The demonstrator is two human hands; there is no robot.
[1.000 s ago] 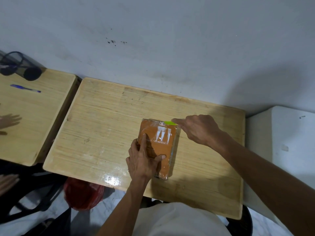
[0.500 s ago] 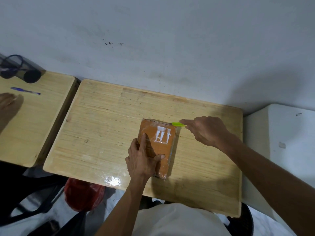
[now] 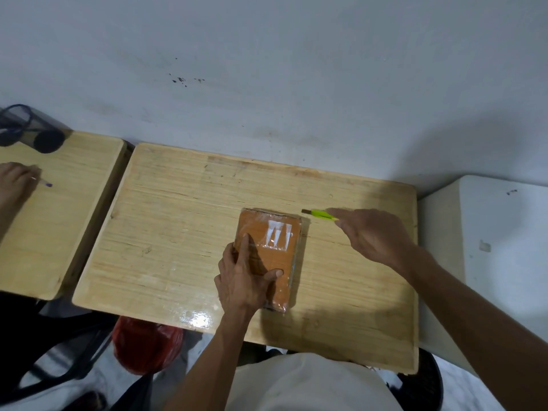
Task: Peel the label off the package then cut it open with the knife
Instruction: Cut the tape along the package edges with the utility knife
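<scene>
From the head camera, a brown package (image 3: pixel 268 256) wrapped in shiny clear plastic lies flat on a wooden table (image 3: pixel 178 232). The left hand (image 3: pixel 243 280) rests on the near part of the package, with its pointing finger straight on top and its thumb pressing the top too. The right hand (image 3: pixel 373 235) is to the right of the package, not touching it. Its fingers pinch a small green knife (image 3: pixel 318 214), and the dark tip sticks out past the fingertips, near the package's far right corner. A white patch (image 3: pixel 278 234) shows on the package, just past the left pointing finger. Far to the left, another person's hand (image 3: pixel 16 180) rests on a second table (image 3: pixel 59 218) with a pen (image 3: pixel 44 182).
</scene>
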